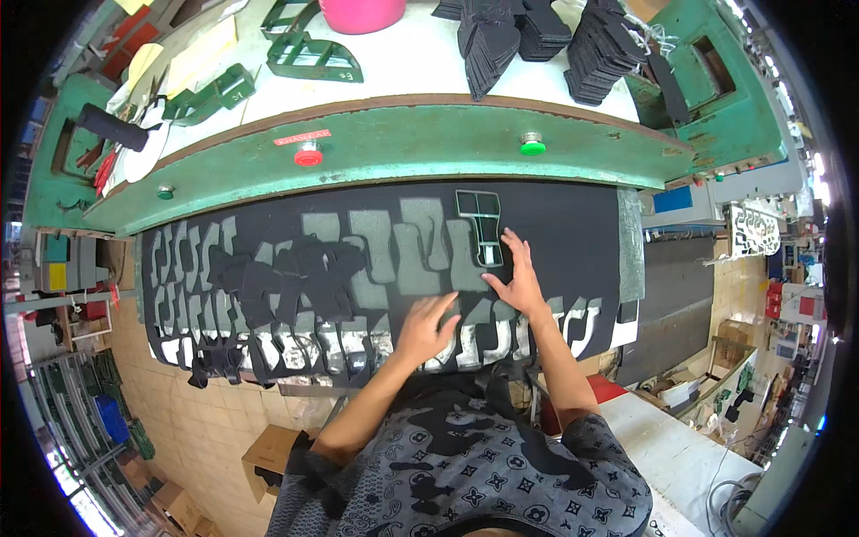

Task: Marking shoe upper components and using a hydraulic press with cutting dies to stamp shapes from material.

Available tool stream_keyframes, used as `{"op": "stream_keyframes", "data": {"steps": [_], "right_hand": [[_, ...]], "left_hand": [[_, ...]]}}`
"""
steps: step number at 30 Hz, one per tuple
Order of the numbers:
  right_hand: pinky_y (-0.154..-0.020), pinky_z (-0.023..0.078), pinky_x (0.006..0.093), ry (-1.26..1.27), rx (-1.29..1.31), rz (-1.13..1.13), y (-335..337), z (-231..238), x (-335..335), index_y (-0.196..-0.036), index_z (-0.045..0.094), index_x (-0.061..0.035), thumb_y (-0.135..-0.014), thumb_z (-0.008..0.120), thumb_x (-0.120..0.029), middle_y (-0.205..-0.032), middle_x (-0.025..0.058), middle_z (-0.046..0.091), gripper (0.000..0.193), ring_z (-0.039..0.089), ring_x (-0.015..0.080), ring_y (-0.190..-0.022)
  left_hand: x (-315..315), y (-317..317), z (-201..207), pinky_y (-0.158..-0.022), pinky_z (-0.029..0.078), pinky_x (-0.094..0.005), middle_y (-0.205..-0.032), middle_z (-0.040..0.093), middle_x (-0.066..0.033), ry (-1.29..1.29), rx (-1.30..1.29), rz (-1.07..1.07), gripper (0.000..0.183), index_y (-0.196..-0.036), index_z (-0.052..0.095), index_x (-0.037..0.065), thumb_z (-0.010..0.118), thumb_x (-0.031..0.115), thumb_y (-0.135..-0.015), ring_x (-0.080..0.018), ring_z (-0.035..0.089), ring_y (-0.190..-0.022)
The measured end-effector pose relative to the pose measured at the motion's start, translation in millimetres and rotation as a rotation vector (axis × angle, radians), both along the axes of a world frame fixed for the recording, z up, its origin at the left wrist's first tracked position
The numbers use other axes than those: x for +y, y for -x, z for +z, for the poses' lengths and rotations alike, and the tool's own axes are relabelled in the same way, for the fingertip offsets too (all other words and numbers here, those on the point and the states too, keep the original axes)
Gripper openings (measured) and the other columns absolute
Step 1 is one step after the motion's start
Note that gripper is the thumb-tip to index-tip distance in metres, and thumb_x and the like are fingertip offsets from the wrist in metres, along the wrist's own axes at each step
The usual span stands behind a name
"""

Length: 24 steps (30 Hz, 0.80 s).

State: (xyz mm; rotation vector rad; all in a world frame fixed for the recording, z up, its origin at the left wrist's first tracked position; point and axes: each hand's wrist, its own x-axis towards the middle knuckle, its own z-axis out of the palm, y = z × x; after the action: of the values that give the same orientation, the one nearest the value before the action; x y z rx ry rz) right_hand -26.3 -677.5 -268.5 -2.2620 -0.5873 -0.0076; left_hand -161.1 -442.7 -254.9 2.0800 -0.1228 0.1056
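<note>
A green-edged metal cutting die (478, 228) lies on a black sheet of material (559, 242). Beside its lower right edge is my right hand (520, 279), fingers and thumb spread; whether the fingertips touch the die I cannot tell. My left hand (426, 331) hovers over or rests on the sheet lower left of the die, its fingers apart and nothing seen in it. Grey cut-out shapes (371, 242) run through the sheet to the left of the die. Loose black cut pieces (295, 277) lie in a heap on the sheet's left half.
Across the far side runs a green machine beam (420, 148) with a red button (309, 156) and a green button (532, 144). On the white top behind stand stacks of black pieces (488, 45), more green dies (313, 61) and a pink container (362, 13). A white table (680, 438) is near right.
</note>
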Motion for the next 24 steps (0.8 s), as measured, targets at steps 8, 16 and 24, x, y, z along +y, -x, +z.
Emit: {"op": "stream_keyframes", "data": {"steps": [8,16,24], "right_hand": [[-0.072,0.059,0.0309,-0.238,-0.085,0.063,-5,96,7,-0.095,0.076,-0.0003,-0.088,0.086,-0.014,-0.085,0.0111,0.078,0.018,0.076,0.019,-0.077],[-0.056,0.051,0.0351,0.031,-0.046,-0.041,-48,160,18,-0.072,0.074,0.0003,-0.091,0.085,-0.031,-0.063,0.0094,0.071,0.038,0.062,0.0147,-0.053],[-0.065,0.056,0.0382,-0.057,0.098,-0.049,47,122,-8,-0.082,0.08,-0.0019,-0.087,0.086,-0.041,-0.07,0.0119,0.074,0.04,0.07,0.0293,-0.061]], "left_hand": [[27,132,6,-0.092,0.051,-0.0452,-0.105,0.069,-0.0117,-0.438,0.173,-0.137,0.039,-0.107,0.072,0.005,0.088,0.029,-0.081,-0.0334,0.065,-0.108],[-3,140,-6,-0.091,0.05,-0.047,-0.1,0.064,-0.0153,-0.44,0.028,0.068,0.038,-0.1,0.072,0.0,0.09,0.023,-0.076,-0.0366,0.062,-0.101],[-12,141,-3,-0.095,0.048,-0.049,-0.109,0.065,-0.0153,-0.436,0.029,0.142,0.04,-0.108,0.07,0.004,0.088,0.019,-0.076,-0.0374,0.061,-0.109]]}}
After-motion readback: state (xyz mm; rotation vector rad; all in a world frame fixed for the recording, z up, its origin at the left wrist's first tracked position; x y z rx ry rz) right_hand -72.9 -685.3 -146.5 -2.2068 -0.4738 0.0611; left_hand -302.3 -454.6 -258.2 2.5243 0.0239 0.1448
